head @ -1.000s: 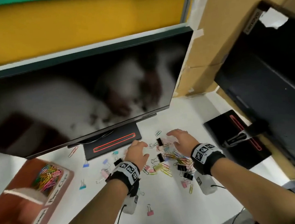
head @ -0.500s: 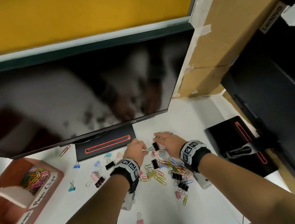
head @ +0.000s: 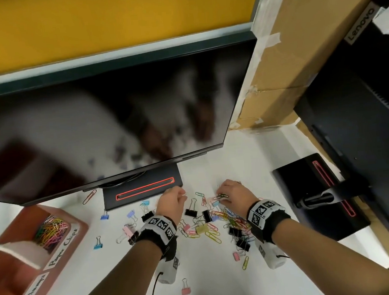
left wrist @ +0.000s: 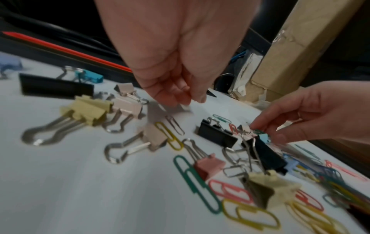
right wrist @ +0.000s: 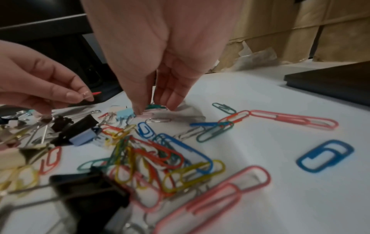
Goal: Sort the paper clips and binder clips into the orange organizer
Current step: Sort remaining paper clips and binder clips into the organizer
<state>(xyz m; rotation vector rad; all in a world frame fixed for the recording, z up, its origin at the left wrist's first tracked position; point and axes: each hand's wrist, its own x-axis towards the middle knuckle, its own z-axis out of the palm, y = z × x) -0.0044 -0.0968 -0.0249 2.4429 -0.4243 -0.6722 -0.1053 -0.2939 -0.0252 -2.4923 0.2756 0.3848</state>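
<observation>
Coloured paper clips and binder clips [head: 208, 223] lie scattered on the white table [head: 211, 281]. The orange organizer [head: 64, 246] stands at the left, with a heap of paper clips [head: 50, 231] in its far compartment. My left hand [head: 181, 195] hovers over the pile's far left edge and pinches a small pale paper clip [left wrist: 185, 106] just above the table. My right hand [head: 220, 195] reaches down at the pile's far side, thumb and fingertips pinching a green paper clip [right wrist: 157, 106] beside a light blue binder clip [right wrist: 125, 114].
A monitor's black stand base [head: 143, 189] sits just beyond the hands, under its screen [head: 117, 120]. A second stand base [head: 318, 198] and monitor back are at the right. A cardboard box [head: 298, 57] is behind. Loose binder clips [head: 98, 243] lie between the pile and the organizer.
Both hands went from spread over the pile to pinching. The left hand lifted a pale clip, and the right hand's fingers closed onto a green clip. The head view shifted.
</observation>
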